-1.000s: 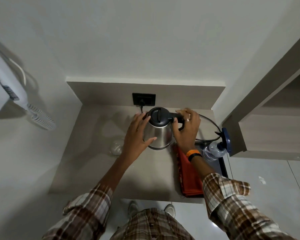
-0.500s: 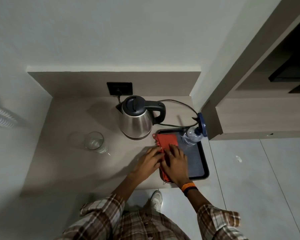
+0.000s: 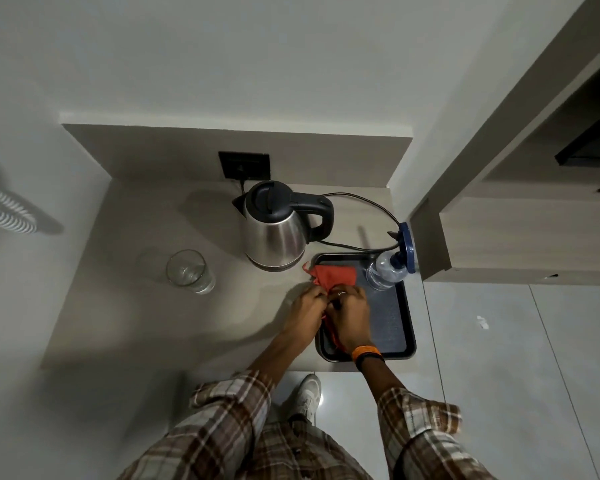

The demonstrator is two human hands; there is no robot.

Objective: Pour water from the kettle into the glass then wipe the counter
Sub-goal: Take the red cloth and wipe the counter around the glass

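Observation:
A steel kettle [image 3: 278, 233] with a black lid and handle stands upright at the back of the beige counter [image 3: 146, 323], plugged into a wall socket. A clear glass [image 3: 189, 276] stands to its left, apart from both hands. An orange-red cloth [image 3: 335, 276] lies bunched at the left edge of a black tray [image 3: 400, 327]. My left hand [image 3: 307, 308] and my right hand [image 3: 349, 315] are side by side on the cloth's near part, fingers closed on it.
A plastic water bottle [image 3: 385, 273] with a blue cap lies on the tray's far right corner. The kettle's black cord [image 3: 368, 200] loops behind the tray. A wooden cabinet [image 3: 516, 237] stands on the right, a tiled floor below.
Both hands left the kettle and came down onto the cloth at the tray. The cloth is now gathered and bunched under the fingers rather than lying flat.

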